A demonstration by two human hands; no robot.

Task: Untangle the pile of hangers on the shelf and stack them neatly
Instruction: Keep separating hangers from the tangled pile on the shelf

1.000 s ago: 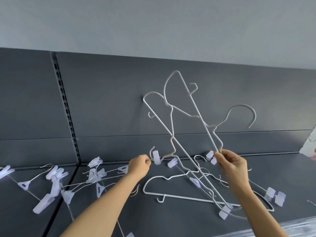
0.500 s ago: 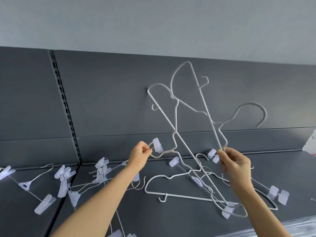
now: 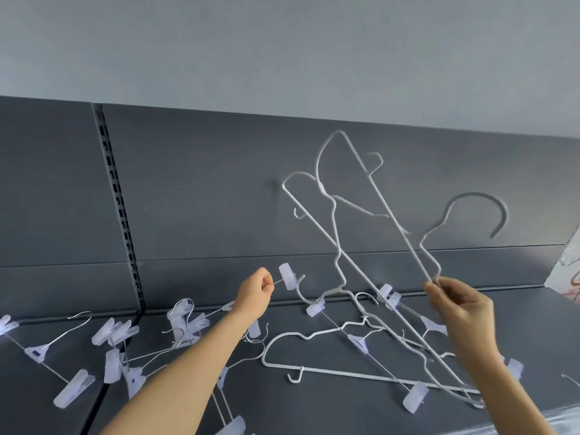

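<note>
Untangling at frame centre: left hand (image 3: 254, 291) pinches the clip hanger (image 3: 287, 279) by its wire, right hand (image 3: 461, 306) pinches tilted white hangers (image 3: 376, 211); next, probably easing them apart.

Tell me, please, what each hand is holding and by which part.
The left hand pinches the thin wire of a clip hanger, just beside its clip. The right hand pinches the raised white wire hangers at the bend below a hook's neck.

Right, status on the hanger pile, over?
Left hand pinches a clip hanger by its wire. Right hand grips two raised white wire hangers, crossed, not separated. Lower ends lie among loose hangers on the shelf.
</note>
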